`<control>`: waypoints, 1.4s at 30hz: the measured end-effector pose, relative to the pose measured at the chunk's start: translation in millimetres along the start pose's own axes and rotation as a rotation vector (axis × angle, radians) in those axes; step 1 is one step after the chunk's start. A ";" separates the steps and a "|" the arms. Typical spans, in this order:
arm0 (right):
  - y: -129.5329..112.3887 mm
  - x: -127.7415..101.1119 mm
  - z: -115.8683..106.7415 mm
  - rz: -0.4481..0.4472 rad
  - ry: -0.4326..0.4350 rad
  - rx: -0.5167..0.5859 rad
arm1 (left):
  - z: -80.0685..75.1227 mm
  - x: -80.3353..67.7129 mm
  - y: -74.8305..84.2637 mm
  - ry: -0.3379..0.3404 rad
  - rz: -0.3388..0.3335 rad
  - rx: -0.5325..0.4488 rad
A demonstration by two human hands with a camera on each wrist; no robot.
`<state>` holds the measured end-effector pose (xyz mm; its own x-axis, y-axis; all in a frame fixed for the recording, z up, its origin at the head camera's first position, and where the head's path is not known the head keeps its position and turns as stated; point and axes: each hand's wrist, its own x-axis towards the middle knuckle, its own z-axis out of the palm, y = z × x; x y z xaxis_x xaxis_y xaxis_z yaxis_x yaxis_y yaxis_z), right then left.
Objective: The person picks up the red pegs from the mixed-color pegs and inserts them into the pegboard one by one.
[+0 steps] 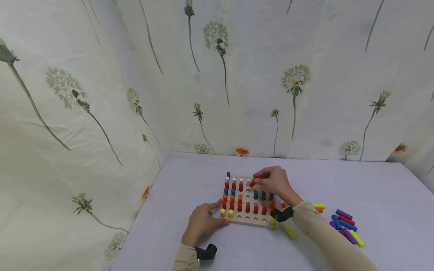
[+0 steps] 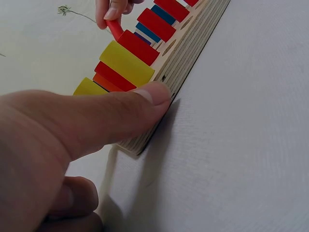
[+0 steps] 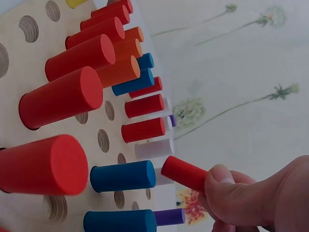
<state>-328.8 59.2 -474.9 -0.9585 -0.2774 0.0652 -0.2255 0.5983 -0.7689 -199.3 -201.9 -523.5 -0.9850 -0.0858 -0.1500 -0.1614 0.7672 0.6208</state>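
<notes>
Free room and obstacles. My left hand [image 1: 202, 223] blocks the near-left corner of the pegboard [image 1: 252, 222]; my right hand [image 1: 275, 181] overhangs its far-right part. Standing pegs [image 1: 237, 196] crowd the left and middle rows. Open holes [image 1: 251, 218] lie along the near edge. Loose pegs [image 1: 346, 225] occupy the table [image 1: 383, 195] at right; left and far table stays passable.

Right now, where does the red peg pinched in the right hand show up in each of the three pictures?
Head: red peg at the board's far side, at the right hand's fingertips.
Left wrist: red peg top left, under the fingertips.
Right wrist: red peg lower centre, pinched.
Shared landmark: the wooden pegboard.
</notes>
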 end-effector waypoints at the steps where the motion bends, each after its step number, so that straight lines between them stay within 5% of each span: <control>1: 0.0 0.6 1.6 -0.003 0.000 -0.008 | 0.0 0.0 0.2 0.000 0.001 -0.001; 20: -3.2 4.4 28.2 -0.083 0.036 -0.142 | 0.9 -0.5 0.3 -0.006 0.005 0.000; 42: -17.8 2.7 37.2 -0.062 -0.040 -0.288 | 0.5 1.1 -0.2 -0.011 0.007 -0.009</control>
<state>-320.9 19.9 -484.7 -0.9352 -0.3458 0.0765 -0.3286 0.7663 -0.5521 -200.4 -201.8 -524.2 -0.9854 -0.0731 -0.1540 -0.1548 0.7618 0.6290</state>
